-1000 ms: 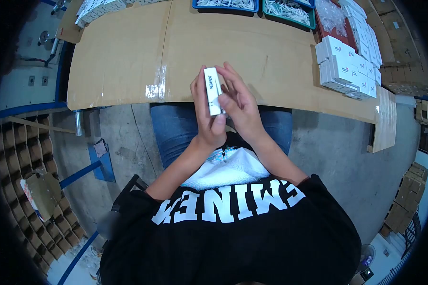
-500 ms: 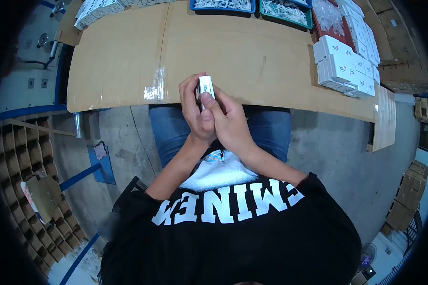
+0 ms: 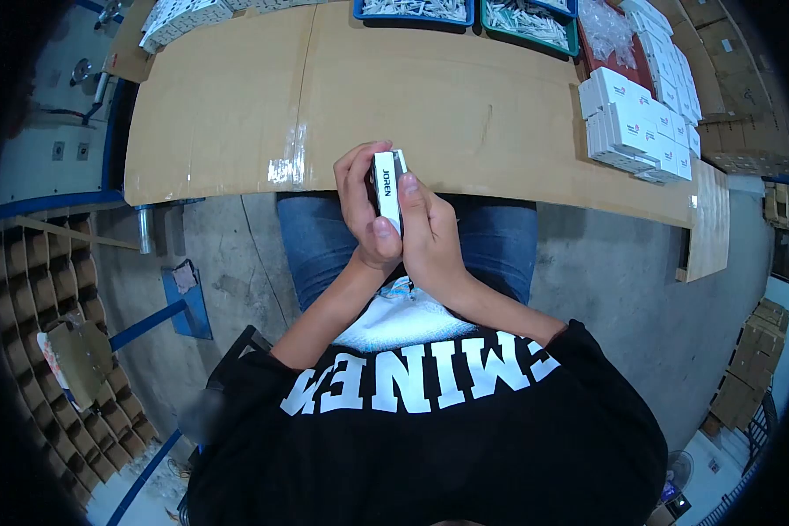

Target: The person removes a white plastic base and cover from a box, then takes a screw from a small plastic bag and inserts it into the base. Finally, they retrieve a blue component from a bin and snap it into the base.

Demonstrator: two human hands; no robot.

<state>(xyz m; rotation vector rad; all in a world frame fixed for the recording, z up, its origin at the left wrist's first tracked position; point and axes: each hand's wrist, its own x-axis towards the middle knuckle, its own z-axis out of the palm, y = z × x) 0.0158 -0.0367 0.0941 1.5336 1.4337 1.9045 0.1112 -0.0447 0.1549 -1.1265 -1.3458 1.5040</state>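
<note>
Fingers of the L hand (image 3: 358, 203) are curled closed round the 9 o'clock side of a small white box (image 3: 386, 187), thumb near its bottom; I've got the R hand (image 3: 435, 241) closed on the 3 o'clock side, thumb up along it. Box is approx. upright, "JOREN" side showing, at the near edge of the cardboard-topped table (image 3: 228, 114); can't tell from my end if its top's open. From the box: blue tray (image 3: 415, 24) w/ white pcs. at 12, green tray (image 3: 535, 40) w/ similar pcs. at 1, stacked white boxes (image 3: 636, 130) between 2 & 3.
</note>
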